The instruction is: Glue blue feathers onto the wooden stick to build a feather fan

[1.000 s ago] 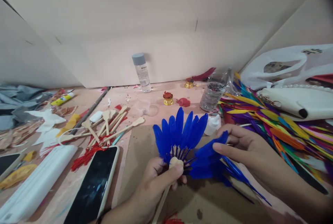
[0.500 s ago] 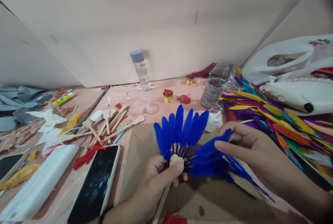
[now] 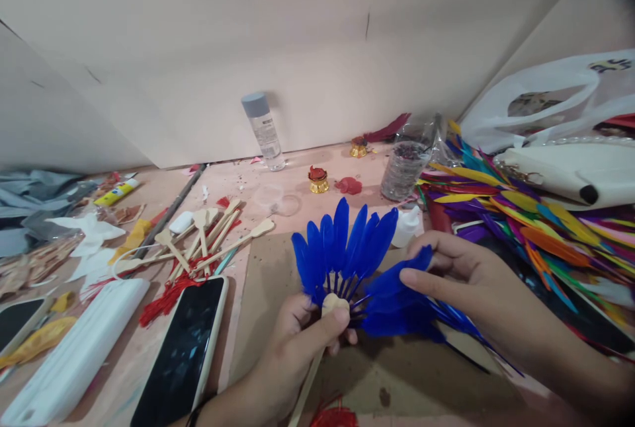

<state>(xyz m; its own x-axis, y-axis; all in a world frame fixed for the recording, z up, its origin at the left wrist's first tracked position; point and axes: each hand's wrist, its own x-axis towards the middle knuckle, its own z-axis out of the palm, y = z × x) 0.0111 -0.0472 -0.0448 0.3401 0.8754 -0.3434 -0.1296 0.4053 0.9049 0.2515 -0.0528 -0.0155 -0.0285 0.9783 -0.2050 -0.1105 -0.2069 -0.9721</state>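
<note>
My left hand (image 3: 292, 348) is closed on a pale wooden fan handle (image 3: 335, 306), the thumb pressed on its rounded head. Blue feathers (image 3: 341, 235) fan out upward and to the right from behind that head. On the right side of the fan, my right hand (image 3: 476, 285) pinches a blue feather (image 3: 391, 283) near its tip, between thumb and fingers. More blue feathers lie under this hand, their thin quills pointing down to the right. Beneath both hands is a brown cardboard sheet (image 3: 268, 281). A red tassel (image 3: 335, 416) shows by the handle's lower end.
Several wooden handles (image 3: 203, 235) with red tassels lie left, behind a phone (image 3: 183, 354) and a white power bank (image 3: 79, 354). Colourful feathers (image 3: 546, 215) are heaped right, beside a white bag (image 3: 555, 172). A clear bottle (image 3: 266, 136), small gold pots (image 3: 318, 182) and a plastic cup (image 3: 403, 172) stand behind.
My right hand and the feather it pinches have shifted slightly left, closer to the fan head. My left hand keeps its hold almost unmoved. The view has tilted a little.
</note>
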